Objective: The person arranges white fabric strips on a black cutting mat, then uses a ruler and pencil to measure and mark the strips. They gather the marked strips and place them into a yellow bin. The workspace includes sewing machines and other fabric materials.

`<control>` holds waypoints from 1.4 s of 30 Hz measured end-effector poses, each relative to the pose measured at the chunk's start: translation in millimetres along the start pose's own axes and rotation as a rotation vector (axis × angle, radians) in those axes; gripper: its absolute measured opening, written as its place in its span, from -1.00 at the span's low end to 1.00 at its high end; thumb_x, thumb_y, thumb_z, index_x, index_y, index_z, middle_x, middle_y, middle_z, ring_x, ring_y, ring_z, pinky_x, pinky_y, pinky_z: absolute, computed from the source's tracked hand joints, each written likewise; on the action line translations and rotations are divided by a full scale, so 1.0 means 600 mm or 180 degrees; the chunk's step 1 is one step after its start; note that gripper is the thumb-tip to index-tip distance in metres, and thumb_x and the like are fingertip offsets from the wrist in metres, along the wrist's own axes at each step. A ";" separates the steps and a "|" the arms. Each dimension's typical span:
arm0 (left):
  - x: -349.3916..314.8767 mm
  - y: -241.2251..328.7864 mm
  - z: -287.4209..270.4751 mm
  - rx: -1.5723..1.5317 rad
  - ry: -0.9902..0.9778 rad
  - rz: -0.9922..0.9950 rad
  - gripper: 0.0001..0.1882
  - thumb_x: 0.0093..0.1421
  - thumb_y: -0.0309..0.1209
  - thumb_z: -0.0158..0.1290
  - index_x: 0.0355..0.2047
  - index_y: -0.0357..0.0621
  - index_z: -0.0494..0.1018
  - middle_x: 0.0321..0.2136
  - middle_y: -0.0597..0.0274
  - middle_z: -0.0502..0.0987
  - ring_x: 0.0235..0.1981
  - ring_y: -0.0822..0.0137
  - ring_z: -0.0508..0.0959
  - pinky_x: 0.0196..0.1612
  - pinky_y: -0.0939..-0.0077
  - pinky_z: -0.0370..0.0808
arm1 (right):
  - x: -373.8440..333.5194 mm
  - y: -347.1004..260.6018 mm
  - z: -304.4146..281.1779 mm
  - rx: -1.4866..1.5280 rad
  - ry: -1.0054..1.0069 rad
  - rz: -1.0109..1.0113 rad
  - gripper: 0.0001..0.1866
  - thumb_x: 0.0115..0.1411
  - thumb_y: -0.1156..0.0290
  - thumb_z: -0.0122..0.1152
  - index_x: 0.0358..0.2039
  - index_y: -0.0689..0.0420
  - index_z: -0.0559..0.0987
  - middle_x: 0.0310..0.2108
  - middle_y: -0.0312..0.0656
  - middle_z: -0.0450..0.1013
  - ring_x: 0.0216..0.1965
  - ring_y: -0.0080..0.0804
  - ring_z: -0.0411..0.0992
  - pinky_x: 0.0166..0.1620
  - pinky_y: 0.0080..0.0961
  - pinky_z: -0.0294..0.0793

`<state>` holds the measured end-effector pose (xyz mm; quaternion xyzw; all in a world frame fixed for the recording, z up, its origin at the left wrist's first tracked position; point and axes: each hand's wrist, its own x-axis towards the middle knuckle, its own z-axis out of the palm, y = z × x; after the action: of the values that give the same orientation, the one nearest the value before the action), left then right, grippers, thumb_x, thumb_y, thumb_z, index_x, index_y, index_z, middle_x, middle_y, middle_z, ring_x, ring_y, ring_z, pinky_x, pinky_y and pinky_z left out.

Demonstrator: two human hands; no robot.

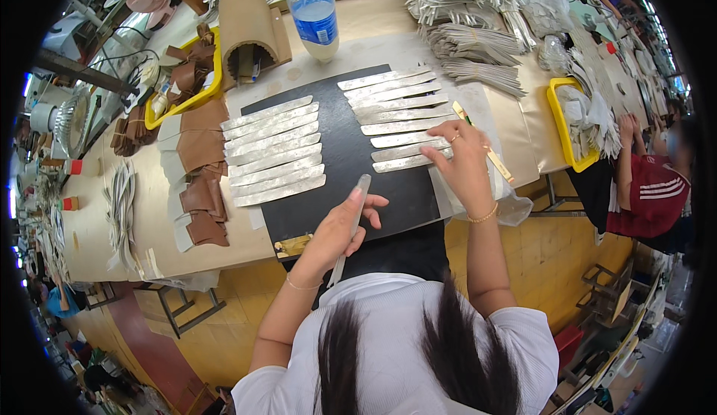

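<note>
My left hand (342, 230) is closed around a pale narrow strip (357, 210), which stands tilted up over the near edge of a black board (343, 198). My right hand (461, 154) is over the board's right side, thumb and forefinger bent toward the end of a silvery-grey strip (399, 154). A slim gold-coloured tool (498, 165) crosses behind its curled fingers and sticks out on both sides; the grip itself is partly hidden. Silvery strips lie in two columns on the board, the left column (272, 146) fanned slightly.
Brown leather pieces (202, 142) and a yellow basket (216, 79) are at left. A blue-labelled bottle (314, 19) and a curved brown cover (246, 27) stand behind. Strip bundles (478, 42) pile at back right, near another yellow basket (559, 128). A person in red (650, 191) sits at right.
</note>
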<state>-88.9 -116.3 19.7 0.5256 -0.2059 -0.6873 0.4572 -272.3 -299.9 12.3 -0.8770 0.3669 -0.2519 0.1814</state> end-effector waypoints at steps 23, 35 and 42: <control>-0.040 -0.028 -0.035 -0.0054 0.0032 0.0053 -0.47 0.49 -0.06 -0.41 -0.20 -0.23 0.43 -0.51 0.20 0.48 -0.78 0.54 0.23 -0.71 0.67 0.15 | -0.014 -0.132 0.040 0.1712 -0.1419 -0.0898 -0.68 0.07 0.54 0.38 -0.12 0.06 0.65 -0.13 -0.19 0.43 -0.20 -0.28 0.50 -0.20 -0.43 0.56; -0.052 -0.034 -0.044 -0.0583 0.0304 0.0189 -0.61 0.47 -0.15 -0.20 -0.26 -0.19 0.45 -0.52 0.32 0.44 -0.70 0.57 0.33 -0.64 0.69 0.25 | -0.011 -0.157 0.030 0.1089 -0.0929 -0.1770 -0.82 -0.01 0.50 0.42 -0.41 0.07 0.56 -0.25 -0.26 0.46 -0.14 -0.26 0.44 -0.06 -0.36 0.40; -0.064 -0.036 -0.057 -0.0409 0.0295 0.0199 -0.62 0.46 -0.15 -0.14 -0.22 -0.24 0.46 -0.45 0.19 0.54 -0.66 0.53 0.42 -0.61 0.70 0.32 | -0.022 -0.165 0.037 0.1218 -0.1269 -0.1636 -0.82 0.05 0.53 0.37 -0.35 0.07 0.54 -0.21 -0.32 0.59 -0.02 -0.29 0.52 0.02 -0.26 0.37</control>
<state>-65.7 -66.6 11.1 0.5197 -0.1564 -0.6594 0.5203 -212.7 -221.1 39.9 -0.9225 0.0386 -0.1776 0.3407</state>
